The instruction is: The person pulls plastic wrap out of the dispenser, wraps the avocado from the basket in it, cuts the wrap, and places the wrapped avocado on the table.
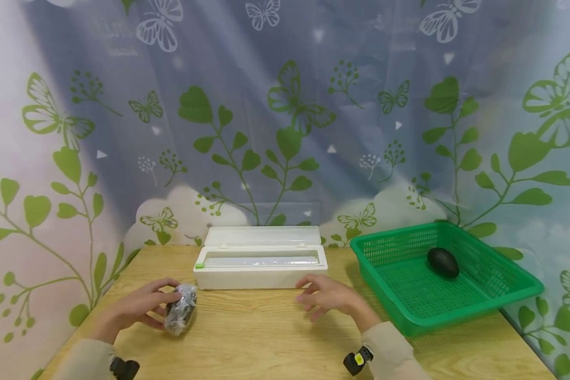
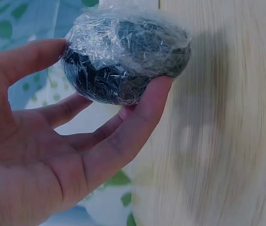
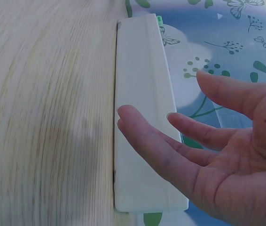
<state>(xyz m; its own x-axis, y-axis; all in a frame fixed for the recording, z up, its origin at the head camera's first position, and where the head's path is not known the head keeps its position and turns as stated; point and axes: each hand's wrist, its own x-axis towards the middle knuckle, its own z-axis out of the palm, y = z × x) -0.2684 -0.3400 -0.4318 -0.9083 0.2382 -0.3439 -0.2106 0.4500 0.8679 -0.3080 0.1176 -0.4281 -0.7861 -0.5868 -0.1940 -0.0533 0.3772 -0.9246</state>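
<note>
A dark avocado wrapped in crinkled cling film (image 1: 181, 310) is held in my left hand (image 1: 144, 306), over the left part of the table. In the left wrist view, the thumb and fingers (image 2: 152, 103) grip the wrapped avocado (image 2: 123, 56) from its sides and below. My right hand (image 1: 326, 294) holds nothing; its fingers are loosely bent near the right front corner of a white cling film box (image 1: 261, 279). The lid (image 1: 261, 235) of that box is raised, and a roll of film (image 1: 261, 260) lies inside. In the right wrist view, the fingers overlap the box's front (image 3: 142, 70).
On the right stands a green plastic basket (image 1: 456, 316) with perforated sides, one unwrapped dark avocado (image 1: 443, 262) inside it. A patterned curtain (image 1: 247, 132) hangs behind the wooden table (image 1: 247, 338). A green slider (image 1: 200, 265) sits at the box's left end.
</note>
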